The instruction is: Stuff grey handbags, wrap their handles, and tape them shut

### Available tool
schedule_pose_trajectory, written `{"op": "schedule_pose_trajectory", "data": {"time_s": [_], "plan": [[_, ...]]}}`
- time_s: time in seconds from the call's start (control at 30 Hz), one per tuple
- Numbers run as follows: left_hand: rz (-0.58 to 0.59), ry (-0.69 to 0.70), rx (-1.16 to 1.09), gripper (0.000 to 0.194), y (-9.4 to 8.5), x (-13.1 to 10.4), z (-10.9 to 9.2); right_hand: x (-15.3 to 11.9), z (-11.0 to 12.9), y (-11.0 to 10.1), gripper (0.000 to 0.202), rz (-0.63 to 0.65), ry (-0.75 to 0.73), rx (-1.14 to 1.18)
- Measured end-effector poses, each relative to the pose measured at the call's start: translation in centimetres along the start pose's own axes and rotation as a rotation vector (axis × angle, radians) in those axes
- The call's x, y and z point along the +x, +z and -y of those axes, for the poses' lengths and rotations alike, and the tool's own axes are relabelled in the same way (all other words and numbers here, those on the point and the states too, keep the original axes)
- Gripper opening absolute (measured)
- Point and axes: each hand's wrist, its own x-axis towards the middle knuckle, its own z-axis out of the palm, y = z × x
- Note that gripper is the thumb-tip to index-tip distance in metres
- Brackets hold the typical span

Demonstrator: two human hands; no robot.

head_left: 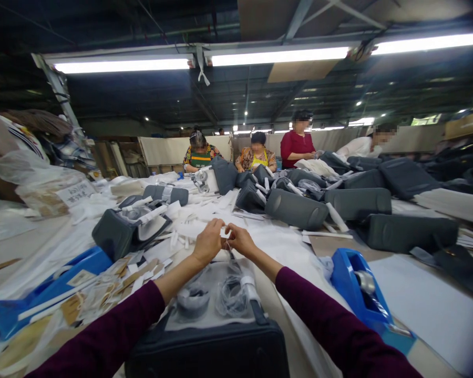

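My left hand (209, 241) and my right hand (239, 239) meet above the far end of a dark grey handbag (213, 349). Fingertips of both are pinched together around a thin pale string (228, 245), which drops toward the bag; its details are too small to make out. The bag lies before me with its base side nearest. On top, rings wrapped in clear plastic (233, 295) rest on a white sheet, and white wrapping (249, 287) covers part of a strap.
A blue tape dispenser (358, 286) stands at right, another blue holder (51, 289) at left among tags and strings. Several dark bags (295, 207) are piled across the table, one bag (116, 233) left of my hands. Several co-workers (299, 139) are at the far side.
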Motion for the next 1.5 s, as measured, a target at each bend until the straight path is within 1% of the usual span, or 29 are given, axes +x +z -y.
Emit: {"op": "schedule_pose_trajectory", "data": {"time_s": [0.07, 0.13, 0.2, 0.33, 0.43, 0.53, 0.6, 0.67, 0.73, 0.77, 0.87, 0.9, 0.93, 1.0, 1.07, 1.1, 1.2, 1.3, 1.4, 1.5], "plan": [[0.055, -0.004, 0.031, 0.019, 0.0, 0.4, 0.5, -0.3, -0.6, -0.3, 0.019, 0.008, -0.012, 0.066], [0.151, -0.029, 0.031, 0.007, 0.4, 0.9, 1.3, -0.5, -1.1, -0.2, 0.012, 0.008, -0.024, 0.104], [0.219, -0.049, 0.002, 0.008, 1.0, 1.3, 2.0, -0.6, -1.3, 0.0, 0.010, -0.017, -0.031, 0.115], [0.236, -0.089, -0.072, 0.008, 1.8, 1.4, 2.8, -0.9, -1.7, 0.5, 0.012, -0.099, -0.014, 0.100], [0.247, -0.114, -0.113, 0.013, 1.6, 1.3, 3.4, -1.1, -2.4, 0.4, 0.014, -0.151, 0.045, 0.070], [0.304, -0.107, -0.145, 0.012, 1.1, 0.9, 4.0, -1.2, -3.2, 0.3, 0.014, -0.158, 0.118, 0.036], [0.340, -0.076, -0.159, 0.010, 0.7, 0.6, 4.2, -1.3, -3.8, 0.3, 0.016, -0.116, 0.158, 0.027], [0.349, -0.040, -0.166, 0.009, 0.4, 0.3, 4.4, -1.3, -4.1, 0.3, 0.016, -0.028, 0.181, 0.042], [0.342, -0.009, -0.166, 0.006, 0.0, 0.2, 4.3, -1.2, -4.1, 0.0, 0.022, 0.068, 0.185, 0.091], [0.338, 0.005, -0.166, 0.004, -0.1, 0.2, 4.2, -1.0, -4.1, -0.3, 0.028, 0.106, 0.178, 0.130], [0.329, 0.062, -0.169, 0.003, -0.6, 0.7, 3.4, -0.5, -3.7, -1.5, 0.058, 0.191, 0.122, 0.284], [0.326, 0.089, -0.171, 0.004, -0.7, 1.0, 3.1, -0.4, -3.5, -1.8, 0.061, 0.214, 0.103, 0.332], [0.321, 0.120, -0.174, 0.006, -0.7, 1.3, 2.7, -0.4, -3.5, -2.0, 0.059, 0.234, 0.095, 0.371], [0.307, 0.178, -0.178, 0.012, -0.5, 2.0, 2.1, -0.6, -3.5, -2.2, 0.040, 0.247, 0.112, 0.417], [0.297, 0.215, -0.172, 0.022, 0.1, 2.6, 1.9, -1.4, -3.8, -2.1, 0.022, 0.222, 0.162, 0.443], [0.302, 0.219, -0.159, 0.025, 0.5, 2.9, 2.0, -1.8, -4.0, -2.1, 0.017, 0.201, 0.190, 0.454], [0.365, 0.205, -0.095, 0.023, 2.2, 3.1, 2.8, -3.6, -4.8, -2.3, 0.013, 0.123, 0.272, 0.482], [0.429, 0.207, -0.046, 0.023, 3.6, 2.9, 3.9, -5.0, -5.1, -2.8, 0.013, 0.046, 0.348, 0.500], [0.448, 0.217, -0.011, 0.022, 4.2, 2.8, 4.5, -5.5, -4.6, -3.0, 0.013, -0.021, 0.424, 0.511], [0.455, 0.226, 0.022, 0.021, 4.2, 2.9, 4.6, -5.1, -3.9, -2.8, 0.009, -0.081, 0.542, 0.503]]}}
